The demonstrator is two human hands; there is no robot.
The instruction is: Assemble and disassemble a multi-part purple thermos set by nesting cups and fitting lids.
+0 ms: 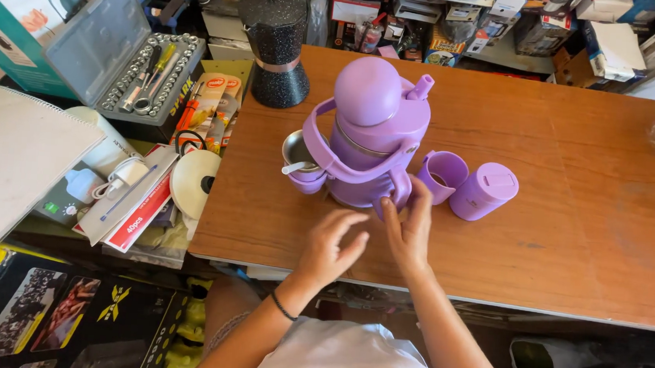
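The tall lilac plastic flask with a domed lid looks rigid, smooth, probably heavy; its carry strap offers grip. Right hand pinches the strap's lower end; left hand hovers open, empty.

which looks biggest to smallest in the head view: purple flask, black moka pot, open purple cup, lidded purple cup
1. purple flask, clearly largest; the right hand touches its strap.
2. black moka pot, though it stands farther from the camera.
3. lidded purple cup and open purple cup look alike; the open one is partly hidden, so no ranking.
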